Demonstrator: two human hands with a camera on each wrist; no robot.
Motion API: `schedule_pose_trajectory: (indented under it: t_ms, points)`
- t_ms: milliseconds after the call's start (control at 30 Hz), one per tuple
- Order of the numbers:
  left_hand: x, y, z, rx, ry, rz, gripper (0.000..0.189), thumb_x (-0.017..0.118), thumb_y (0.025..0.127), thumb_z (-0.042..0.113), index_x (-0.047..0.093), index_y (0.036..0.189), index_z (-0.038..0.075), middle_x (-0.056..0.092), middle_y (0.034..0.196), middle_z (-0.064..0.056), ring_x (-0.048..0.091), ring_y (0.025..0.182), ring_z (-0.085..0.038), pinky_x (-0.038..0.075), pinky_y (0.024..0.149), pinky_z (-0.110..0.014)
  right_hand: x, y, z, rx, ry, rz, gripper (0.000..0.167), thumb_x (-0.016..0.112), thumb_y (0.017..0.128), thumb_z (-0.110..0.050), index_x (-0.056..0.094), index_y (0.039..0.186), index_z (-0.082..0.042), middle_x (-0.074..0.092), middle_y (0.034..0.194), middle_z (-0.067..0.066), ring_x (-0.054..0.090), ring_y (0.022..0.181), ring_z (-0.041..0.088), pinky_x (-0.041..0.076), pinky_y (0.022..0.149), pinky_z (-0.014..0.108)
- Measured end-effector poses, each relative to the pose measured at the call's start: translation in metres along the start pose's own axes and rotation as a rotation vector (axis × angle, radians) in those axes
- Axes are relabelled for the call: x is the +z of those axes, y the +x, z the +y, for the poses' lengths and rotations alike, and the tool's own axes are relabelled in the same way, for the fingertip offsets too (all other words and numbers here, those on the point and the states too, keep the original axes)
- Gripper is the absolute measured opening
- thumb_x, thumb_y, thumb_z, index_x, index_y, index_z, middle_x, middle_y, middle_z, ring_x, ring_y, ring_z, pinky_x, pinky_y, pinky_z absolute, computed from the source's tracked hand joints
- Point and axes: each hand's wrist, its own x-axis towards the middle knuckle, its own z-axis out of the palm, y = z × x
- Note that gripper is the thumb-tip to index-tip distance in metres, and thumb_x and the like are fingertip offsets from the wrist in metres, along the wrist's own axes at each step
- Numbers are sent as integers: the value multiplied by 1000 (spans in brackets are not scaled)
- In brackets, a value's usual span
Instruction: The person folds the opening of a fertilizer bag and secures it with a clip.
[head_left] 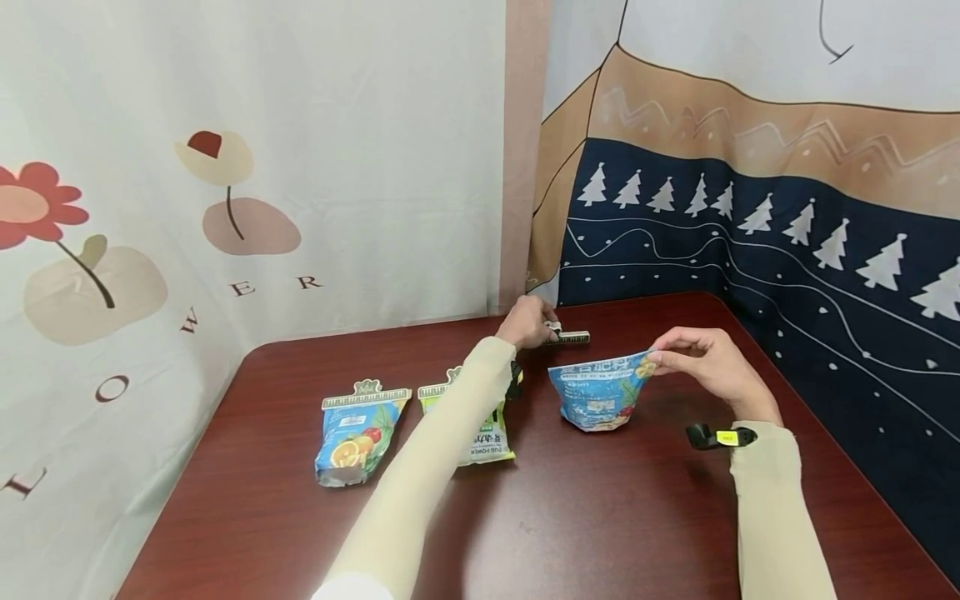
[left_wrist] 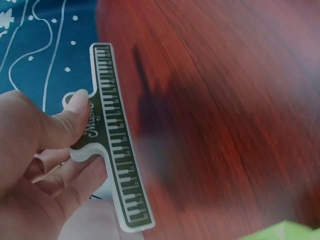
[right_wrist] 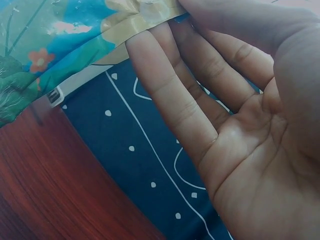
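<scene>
My left hand [head_left: 529,323] is at the far edge of the table, pinching a long clip [left_wrist: 120,145] with a piano-key pattern and the word Music on its handle. In the left wrist view the thumb presses on the clip's handle, with fingers behind it. The right hand [head_left: 708,362] pinches the top right corner of a blue snack bag [head_left: 598,396] between thumb and fingers. This bag stands upright on the table, its top edge flat and unclipped. In the right wrist view the bag's corner [right_wrist: 145,15] lies at the fingertips.
Left on the table [head_left: 585,517] lies another blue bag [head_left: 352,446] with fruit pictures, a piano-key clip [head_left: 367,396] across its top. Beside it a green-and-white bag [head_left: 487,442] with a similar clip [head_left: 435,389] is partly hidden by the left sleeve. Printed curtains [head_left: 390,167] stand behind.
</scene>
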Motion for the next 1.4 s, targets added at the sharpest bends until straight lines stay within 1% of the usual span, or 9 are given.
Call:
schedule_pose_trajectory:
  t_ms: [100, 200, 400, 567, 800, 1067, 1267, 1400]
  points:
    - [-1, -4, 3, -23, -35, 28, 17, 83, 85, 10, 78, 100, 9, 73, 101, -5, 62, 96, -17, 56, 77, -28, 0, 0, 0, 19, -17, 2, 25, 72, 97, -17, 71, 113, 2, 77, 97, -4, 78, 86, 19, 59, 84, 21]
    - [-1, -8, 6, -36, -66, 47, 12, 82, 85, 9, 79, 96, 8, 72, 93, -5, 62, 90, -18, 56, 74, -30, -1, 0, 1, 28, -35, 7, 26, 72, 97, -20, 71, 114, 1, 77, 98, -3, 78, 86, 20, 58, 85, 20]
    - [-2, -17, 8, -29, -41, 99, 5, 81, 86, 12, 79, 91, 11, 71, 84, -1, 61, 85, -16, 53, 69, -29, -1, 0, 2, 18, -25, -1, 25, 71, 98, -19, 71, 114, 0, 77, 99, -3, 78, 86, 20, 59, 84, 21]
    - [-4, -25, 10, -9, -33, 110, 4, 80, 86, 14, 79, 89, 12, 72, 79, 1, 62, 83, -14, 52, 68, -28, 0, 0, 0, 23, -14, 4, 25, 71, 97, -17, 71, 113, 2, 77, 98, -4, 77, 85, 19, 60, 84, 22]
    - [-9, -35, 15, 32, -60, 148, 4, 79, 88, 17, 80, 87, 13, 71, 80, 2, 61, 83, -13, 51, 69, -28, 0, -1, 0, 31, -27, 9, 26, 72, 97, -19, 71, 113, 2, 77, 98, -4, 77, 86, 19, 59, 84, 21]
    - [-15, -49, 22, 38, -127, 199, 4, 75, 89, 16, 78, 88, 14, 68, 82, 1, 59, 86, -15, 48, 72, -31, -2, 0, 4, 12, -26, -2, 25, 71, 98, -18, 71, 114, 1, 77, 98, -4, 78, 86, 21, 59, 84, 21]
    - [-20, -59, 30, 42, -144, 238, 3, 74, 89, 14, 76, 88, 16, 66, 84, 3, 57, 88, -15, 48, 75, -32, -2, 1, 5, -4, -14, -6, 24, 71, 97, -15, 70, 113, 2, 77, 97, -3, 78, 86, 20, 59, 84, 21]
    - [-22, -66, 35, 50, -148, 264, 5, 73, 90, 14, 75, 87, 17, 66, 88, 4, 57, 89, -15, 48, 77, -33, -2, 2, 5, -2, -7, -8, 24, 71, 97, -15, 70, 113, 2, 77, 97, -4, 78, 86, 19, 60, 84, 22]
